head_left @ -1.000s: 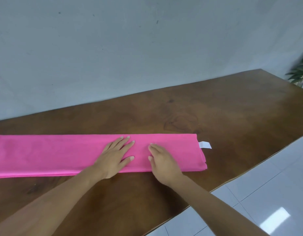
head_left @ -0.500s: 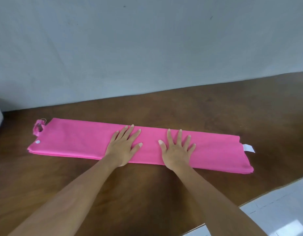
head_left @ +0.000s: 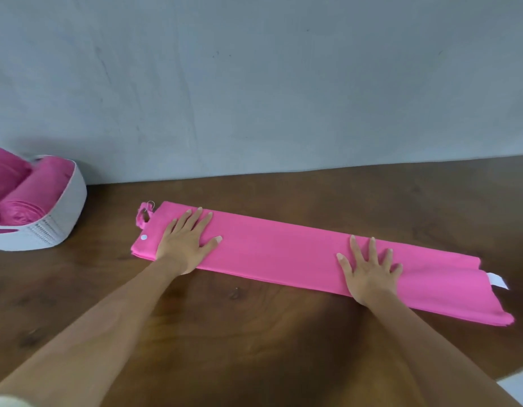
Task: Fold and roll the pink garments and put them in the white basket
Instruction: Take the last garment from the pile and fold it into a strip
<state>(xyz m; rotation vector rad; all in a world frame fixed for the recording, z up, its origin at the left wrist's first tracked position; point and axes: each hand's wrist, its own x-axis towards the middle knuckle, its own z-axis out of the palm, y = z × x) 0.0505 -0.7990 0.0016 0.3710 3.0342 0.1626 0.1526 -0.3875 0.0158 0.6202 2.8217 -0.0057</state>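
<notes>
The white woven basket (head_left: 65, 214) at the counter's (head_left: 254, 348) far left edge holds rolled pink garments (head_left: 22, 204). The left hand (head_left: 185, 240) and right hand (head_left: 369, 271) press flat, fingers spread, on the long folded pink garment (head_left: 283, 255).

The white basket (head_left: 69, 207) at 9 o'clock gets chopped by the frame edge, and so do the pink rolls (head_left: 19, 204) inside it. The forearms (head_left: 107, 324) run out at 6 o'clock. The left hand (head_left: 185, 240) and right hand (head_left: 369, 271) cover patches of the folded pink garment (head_left: 283, 251). The white tag (head_left: 497, 282) at 3 o'clock is half tucked under, too small to read. The white dot (head_left: 143, 237) at the cloth's 9 o'clock end could be a button or a sticker, can't tell.
</notes>
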